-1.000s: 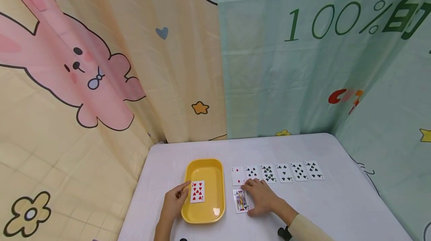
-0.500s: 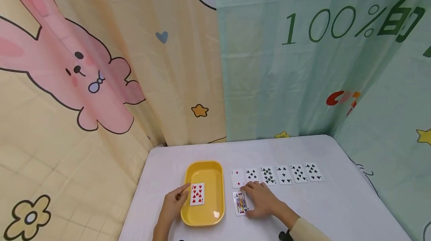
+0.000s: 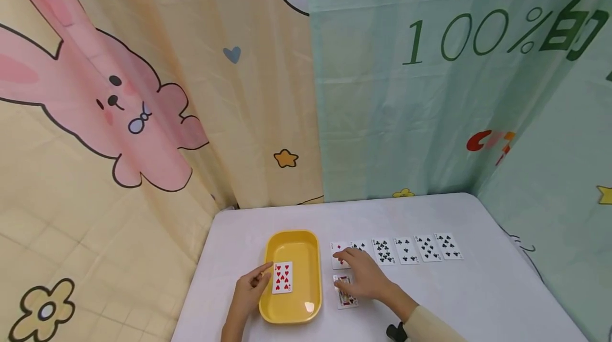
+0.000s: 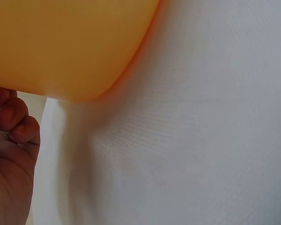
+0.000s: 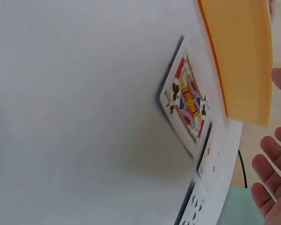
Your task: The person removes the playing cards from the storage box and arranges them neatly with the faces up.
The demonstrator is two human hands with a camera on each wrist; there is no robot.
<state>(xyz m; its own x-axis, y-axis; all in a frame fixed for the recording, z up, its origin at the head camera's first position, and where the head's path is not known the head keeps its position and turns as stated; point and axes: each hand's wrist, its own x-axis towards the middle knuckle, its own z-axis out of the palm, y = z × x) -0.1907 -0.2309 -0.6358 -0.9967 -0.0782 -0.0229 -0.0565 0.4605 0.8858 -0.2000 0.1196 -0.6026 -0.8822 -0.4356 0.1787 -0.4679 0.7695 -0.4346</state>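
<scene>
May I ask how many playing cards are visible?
8: one heart card in the yellow tray, one face card near the right hand, and six in a row beyond it; others may be hidden beneath.

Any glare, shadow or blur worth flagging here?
Head view: small white glare on the yellow tray, lower right; left wrist: dim, tray edge soft, shadow on the white tablecloth; right wrist: soft shadow beside the face card of clubs.
</scene>
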